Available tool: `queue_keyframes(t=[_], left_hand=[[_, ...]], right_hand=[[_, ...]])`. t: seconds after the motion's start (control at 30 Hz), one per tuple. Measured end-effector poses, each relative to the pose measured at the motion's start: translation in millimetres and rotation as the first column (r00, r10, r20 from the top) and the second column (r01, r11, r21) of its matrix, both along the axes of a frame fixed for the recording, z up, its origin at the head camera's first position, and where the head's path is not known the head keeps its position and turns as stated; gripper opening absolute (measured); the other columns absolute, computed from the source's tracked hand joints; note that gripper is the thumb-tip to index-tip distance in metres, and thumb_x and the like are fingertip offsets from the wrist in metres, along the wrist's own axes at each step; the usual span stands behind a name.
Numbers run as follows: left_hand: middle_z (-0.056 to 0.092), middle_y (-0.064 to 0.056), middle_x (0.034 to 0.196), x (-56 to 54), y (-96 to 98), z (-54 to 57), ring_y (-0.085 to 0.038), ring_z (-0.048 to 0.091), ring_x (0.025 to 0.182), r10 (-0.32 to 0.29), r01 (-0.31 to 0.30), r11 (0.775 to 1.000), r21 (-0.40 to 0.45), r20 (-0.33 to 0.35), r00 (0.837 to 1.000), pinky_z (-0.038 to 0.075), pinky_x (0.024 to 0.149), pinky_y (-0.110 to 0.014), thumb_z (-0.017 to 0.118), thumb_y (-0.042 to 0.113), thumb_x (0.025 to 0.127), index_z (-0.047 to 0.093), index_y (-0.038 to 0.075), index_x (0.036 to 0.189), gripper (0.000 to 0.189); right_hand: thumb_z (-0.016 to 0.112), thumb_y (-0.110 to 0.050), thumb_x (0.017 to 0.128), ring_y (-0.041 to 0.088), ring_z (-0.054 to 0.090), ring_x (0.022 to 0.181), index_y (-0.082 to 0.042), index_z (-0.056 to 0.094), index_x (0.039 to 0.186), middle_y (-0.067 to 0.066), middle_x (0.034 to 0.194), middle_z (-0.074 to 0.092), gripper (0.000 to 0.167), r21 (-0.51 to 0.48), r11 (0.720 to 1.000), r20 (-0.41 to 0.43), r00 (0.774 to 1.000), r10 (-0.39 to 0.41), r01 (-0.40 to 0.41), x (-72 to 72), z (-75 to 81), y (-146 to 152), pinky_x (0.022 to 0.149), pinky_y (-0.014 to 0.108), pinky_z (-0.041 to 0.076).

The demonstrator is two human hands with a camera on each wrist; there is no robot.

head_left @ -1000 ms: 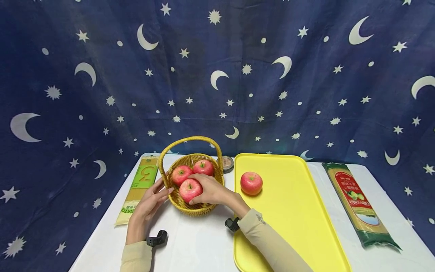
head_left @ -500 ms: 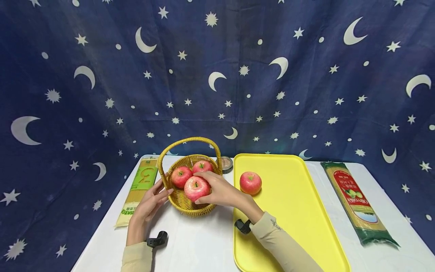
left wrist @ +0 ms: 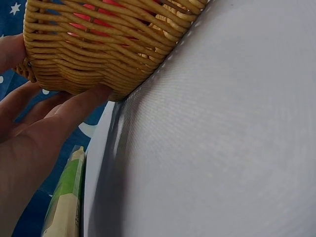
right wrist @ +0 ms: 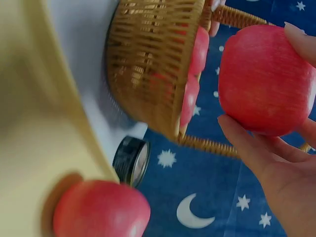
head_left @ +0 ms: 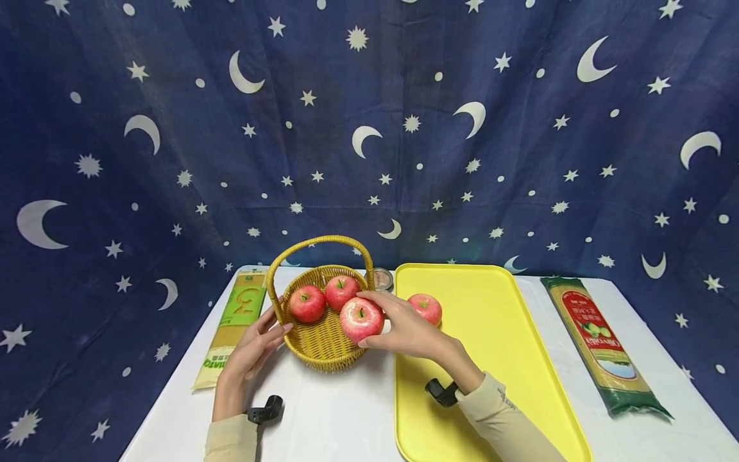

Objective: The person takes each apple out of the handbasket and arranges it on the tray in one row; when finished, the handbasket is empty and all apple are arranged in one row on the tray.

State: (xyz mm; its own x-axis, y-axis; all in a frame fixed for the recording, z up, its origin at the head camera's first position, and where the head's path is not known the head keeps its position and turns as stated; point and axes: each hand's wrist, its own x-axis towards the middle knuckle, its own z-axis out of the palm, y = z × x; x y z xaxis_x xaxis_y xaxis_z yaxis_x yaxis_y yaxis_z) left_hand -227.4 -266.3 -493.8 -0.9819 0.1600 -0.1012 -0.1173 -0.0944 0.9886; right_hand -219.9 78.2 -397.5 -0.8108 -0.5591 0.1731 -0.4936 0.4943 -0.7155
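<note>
My right hand (head_left: 410,327) holds a red apple (head_left: 361,319) over the right rim of the wicker basket (head_left: 323,346). In the right wrist view this apple (right wrist: 266,79) sits between thumb and fingers, apart from the basket. Two more apples lie inside, one at the left (head_left: 307,303) and one at the back (head_left: 341,291). My left hand (head_left: 252,350) grips the basket's left side by the base of its handle; in the left wrist view its fingers (left wrist: 79,108) touch the woven wall. Another apple (head_left: 426,308) stands on the yellow tray (head_left: 491,372), partly hidden by my right hand.
A round tin (head_left: 383,280) stands behind, between basket and tray. To the left lies a pasta packet (head_left: 233,321) with a green label. A second long packet (head_left: 603,346), green and red, lies right of the tray. A starry blue cloth (head_left: 369,128) hangs behind the white table.
My right hand has lifted the apple from among the others and carried it rightward to the basket's right rim. The left hand has stayed at the basket's left side.
</note>
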Motion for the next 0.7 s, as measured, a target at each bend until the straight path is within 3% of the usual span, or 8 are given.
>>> queue_keyframes(t=[0.37,0.7], left_hand=[[0.017,-0.011,0.172,2.4,-2.8,3.0,-0.007,0.048,0.137,0.004,-0.004,1.000,-0.020,0.000,1.000,0.047,0.109,-0.025,0.064,0.008,0.100,0.017,0.014,0.166,0.081],[0.018,-0.010,0.172,1.2,0.5,2.8,-0.006,0.049,0.135,0.010,-0.010,1.000,-0.015,0.010,1.000,0.049,0.106,-0.022,0.064,0.008,0.100,0.017,0.013,0.166,0.081]], right_hand=[[0.092,-0.027,0.077,0.022,0.061,0.121,-0.011,0.055,0.145,0.003,0.136,0.063,0.079,-0.042,0.995,-0.138,0.986,-0.091,0.086,4.7,-0.1,42.7,0.106,0.048,0.052],[0.093,-0.023,0.076,0.026,0.064,0.118,-0.007,0.054,0.145,0.010,0.138,0.062,0.081,-0.036,0.983,-0.125,0.975,-0.185,0.182,3.0,2.2,86.9,0.100,0.046,0.057]])
